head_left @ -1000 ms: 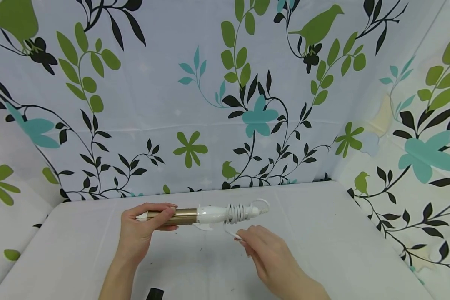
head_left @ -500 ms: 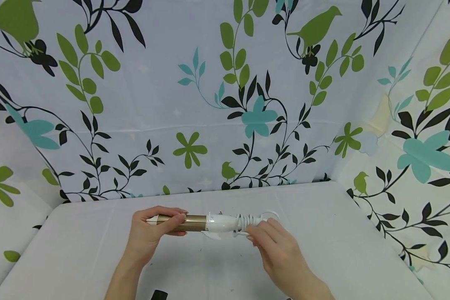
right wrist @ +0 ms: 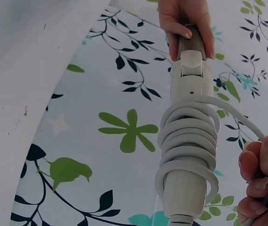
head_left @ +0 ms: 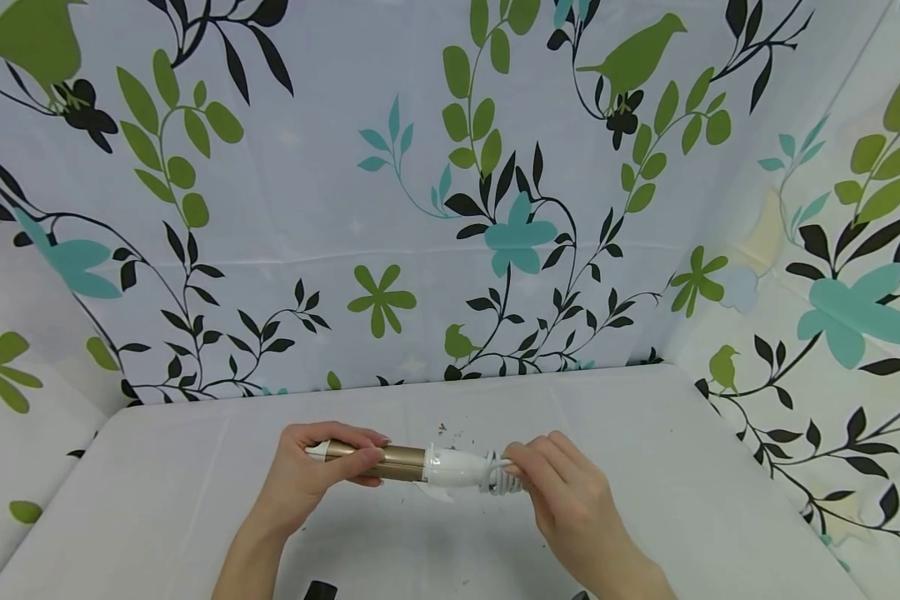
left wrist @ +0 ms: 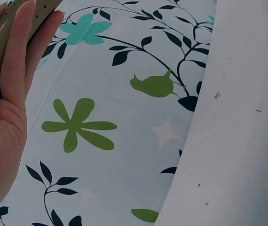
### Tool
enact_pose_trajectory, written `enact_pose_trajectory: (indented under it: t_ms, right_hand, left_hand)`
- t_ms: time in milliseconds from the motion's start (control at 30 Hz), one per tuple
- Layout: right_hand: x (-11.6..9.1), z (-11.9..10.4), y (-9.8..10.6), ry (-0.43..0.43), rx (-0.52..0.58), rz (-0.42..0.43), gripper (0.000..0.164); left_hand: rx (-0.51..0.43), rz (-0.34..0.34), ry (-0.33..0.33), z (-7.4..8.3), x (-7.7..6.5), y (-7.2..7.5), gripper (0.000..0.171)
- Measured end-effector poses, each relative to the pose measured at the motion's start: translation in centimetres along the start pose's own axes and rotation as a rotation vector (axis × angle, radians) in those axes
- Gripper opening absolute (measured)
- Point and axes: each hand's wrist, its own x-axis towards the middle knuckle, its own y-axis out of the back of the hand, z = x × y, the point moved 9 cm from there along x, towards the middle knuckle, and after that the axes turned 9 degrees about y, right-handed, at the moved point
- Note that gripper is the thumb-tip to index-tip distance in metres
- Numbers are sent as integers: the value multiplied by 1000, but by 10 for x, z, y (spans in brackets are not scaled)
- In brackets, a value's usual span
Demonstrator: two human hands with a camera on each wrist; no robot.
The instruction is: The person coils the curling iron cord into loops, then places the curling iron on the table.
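Note:
A curling iron with a gold barrel (head_left: 403, 462) and a white handle (head_left: 452, 468) is held level above the white table. My left hand (head_left: 322, 467) grips the barrel near its white tip, thumb in front. In the right wrist view, a white cord (right wrist: 189, 136) winds in several loops round the handle (right wrist: 185, 193), below a small lever (right wrist: 191, 61). My right hand (head_left: 570, 492) pinches the cord beside the handle's end, which it hides in the head view. At the edge of the left wrist view, the left fingers (left wrist: 16, 56) wrap the barrel, which has small dark holes.
The white table (head_left: 195, 500) carries small dark specks (head_left: 442, 429) behind the iron. A black object (head_left: 320, 590) is cut off at the bottom edge. A curtain (head_left: 307, 208) with leaves and birds hangs behind and at both sides.
The right hand has come up from below the handle to its end, carrying the cord round it. The left hand and the curling iron have shifted right and slightly toward me.

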Motion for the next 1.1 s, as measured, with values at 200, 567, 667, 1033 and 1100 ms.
enact_pose_trajectory:
  t_ms: [200, 567, 667, 1033, 1100]
  right_hand:
    - [2, -3, 0, 18, -17, -16, 21]
    - [3, 2, 7, 35, 49, 40, 19]
    - [1, 5, 7, 26, 68, 44, 19]
    - [-14, 30, 1, -117, 250, -5, 9]
    - [-19, 35, -3, -164, 322, -36, 13]
  left_hand:
    - [25, -67, 3, -1, -1, -8, 10]
    - [-12, -168, -11, 1, -5, -14, 7]
    - [-28, -180, -26, 3, -6, -16, 5]
    - [-80, -238, -101, 14, -11, -17, 23]
    - [-95, -248, -115, 15, -12, -16, 23]
